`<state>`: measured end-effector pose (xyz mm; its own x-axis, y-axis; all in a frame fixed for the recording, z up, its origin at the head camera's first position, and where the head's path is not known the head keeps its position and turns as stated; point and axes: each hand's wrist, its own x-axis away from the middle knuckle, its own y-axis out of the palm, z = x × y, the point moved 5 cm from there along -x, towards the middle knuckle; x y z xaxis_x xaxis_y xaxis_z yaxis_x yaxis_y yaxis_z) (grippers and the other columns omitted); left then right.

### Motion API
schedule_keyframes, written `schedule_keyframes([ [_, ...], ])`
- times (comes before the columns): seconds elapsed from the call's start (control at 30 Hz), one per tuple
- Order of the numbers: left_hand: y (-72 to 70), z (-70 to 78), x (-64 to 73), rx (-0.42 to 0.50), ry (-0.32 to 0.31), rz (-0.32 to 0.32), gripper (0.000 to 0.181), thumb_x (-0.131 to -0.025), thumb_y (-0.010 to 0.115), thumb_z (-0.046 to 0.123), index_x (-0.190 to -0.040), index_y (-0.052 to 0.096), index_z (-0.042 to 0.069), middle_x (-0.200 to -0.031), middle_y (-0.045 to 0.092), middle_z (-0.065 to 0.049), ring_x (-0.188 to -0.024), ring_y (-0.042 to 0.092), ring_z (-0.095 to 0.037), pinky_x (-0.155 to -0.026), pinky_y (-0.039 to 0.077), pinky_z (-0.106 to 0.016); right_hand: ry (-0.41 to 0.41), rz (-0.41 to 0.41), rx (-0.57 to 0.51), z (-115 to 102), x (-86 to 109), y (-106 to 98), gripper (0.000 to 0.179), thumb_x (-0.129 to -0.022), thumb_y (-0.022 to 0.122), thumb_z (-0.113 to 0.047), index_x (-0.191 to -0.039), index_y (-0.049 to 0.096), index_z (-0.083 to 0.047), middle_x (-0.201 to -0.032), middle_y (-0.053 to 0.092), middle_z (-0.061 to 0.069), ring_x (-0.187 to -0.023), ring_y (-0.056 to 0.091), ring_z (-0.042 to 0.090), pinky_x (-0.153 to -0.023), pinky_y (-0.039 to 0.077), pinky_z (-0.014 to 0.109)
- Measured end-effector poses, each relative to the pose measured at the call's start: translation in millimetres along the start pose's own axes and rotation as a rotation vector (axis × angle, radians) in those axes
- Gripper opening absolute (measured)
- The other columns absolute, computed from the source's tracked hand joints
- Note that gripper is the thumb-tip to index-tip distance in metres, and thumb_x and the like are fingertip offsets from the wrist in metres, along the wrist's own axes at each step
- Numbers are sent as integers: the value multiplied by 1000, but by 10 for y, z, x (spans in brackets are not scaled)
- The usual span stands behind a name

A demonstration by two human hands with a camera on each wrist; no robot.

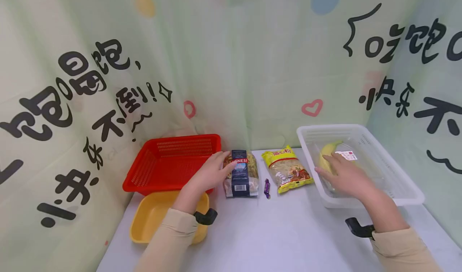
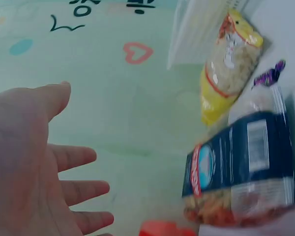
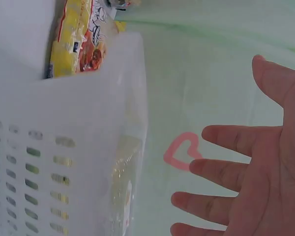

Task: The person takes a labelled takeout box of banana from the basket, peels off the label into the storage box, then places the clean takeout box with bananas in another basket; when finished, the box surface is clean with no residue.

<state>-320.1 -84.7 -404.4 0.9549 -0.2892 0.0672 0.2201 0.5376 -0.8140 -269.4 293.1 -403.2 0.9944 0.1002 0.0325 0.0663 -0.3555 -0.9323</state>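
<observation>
My left hand is beside a pasta bag with a dark blue label, its fingertips over the bag's upper left edge in the head view. In the left wrist view the fingers are spread, apart from the bag. Over a white basket hangs my right hand, near a yellow banana that it partly covers. A clear package with a white label also lies in that basket. Seen from the right wrist, the fingers are extended and hold nothing.
A yellow-topped food bag and a small purple-wrapped candy lie between the pasta and the white basket. On the left stand a red basket and a yellow bin. A printed curtain hangs behind.
</observation>
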Motion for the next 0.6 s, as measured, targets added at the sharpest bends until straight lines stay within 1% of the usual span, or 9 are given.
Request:
schedule_keyframes([
  [0.07,56,124,-79,35,26,-19,73,-93,51,62,-154,33,25,-158,34,-4,-144,35,-26,-111,42,-54,-13,-2,-28,73,5,-47,88,-98,39,-63,-151,30,6,-152,24,39,-136,25,60,-106,24,75],
  [0.13,112,258,-158,62,46,-42,72,-94,49,61,-154,33,26,-157,37,-2,-143,37,-24,-112,41,-52,-32,-3,-56,145,10,-105,85,-99,40,-59,-149,29,9,-151,25,41,-136,24,61,-106,24,75],
  [0.2,174,396,-239,92,59,-66,69,-95,48,61,-154,34,27,-158,37,-2,-145,36,-24,-115,37,-51,-51,0,-73,217,16,-165,82,-101,41,-55,-148,30,12,-149,27,42,-135,24,62,-106,24,75],
  [0.27,240,528,-314,125,59,-93,67,-96,46,60,-154,34,29,-158,37,-1,-146,34,-24,-116,36,-52,-48,-6,-91,299,23,-218,79,-102,42,-53,-147,31,11,-148,30,40,-135,26,60,-105,26,75],
  [0.3,272,595,-353,142,63,-103,66,-97,45,60,-154,34,29,-159,37,-1,-146,34,-25,-116,35,-52,-44,-11,-103,336,24,-247,78,-102,42,-52,-147,32,11,-147,32,40,-134,28,60,-104,27,75],
  [0.37,344,718,-423,176,59,-121,64,-97,44,60,-153,35,30,-158,37,-1,-145,37,-25,-115,36,-53,-34,-19,-120,420,17,-300,76,-102,41,-53,-147,34,9,-146,36,38,-132,32,59,-102,30,75],
  [0.43,418,842,-493,207,66,-134,63,-98,44,60,-153,35,30,-158,38,0,-143,40,-26,-114,38,-53,-11,-33,-123,521,0,-348,76,-102,39,-53,-147,34,8,-147,36,38,-132,33,59,-101,31,75],
  [0.53,538,1029,-584,270,91,-150,63,-99,41,60,-153,37,29,-157,41,-1,-142,42,-27,-115,37,-52,25,-55,-115,692,-41,-412,77,-103,36,-53,-147,32,9,-147,32,41,-131,31,62,-100,31,76],
  [0.6,625,1145,-637,315,110,-165,63,-99,40,60,-152,37,26,-157,41,-2,-144,40,-27,-116,35,-51,60,-77,-102,813,-74,-434,79,-103,34,-55,-148,29,9,-148,29,42,-131,28,64,-100,30,77],
])
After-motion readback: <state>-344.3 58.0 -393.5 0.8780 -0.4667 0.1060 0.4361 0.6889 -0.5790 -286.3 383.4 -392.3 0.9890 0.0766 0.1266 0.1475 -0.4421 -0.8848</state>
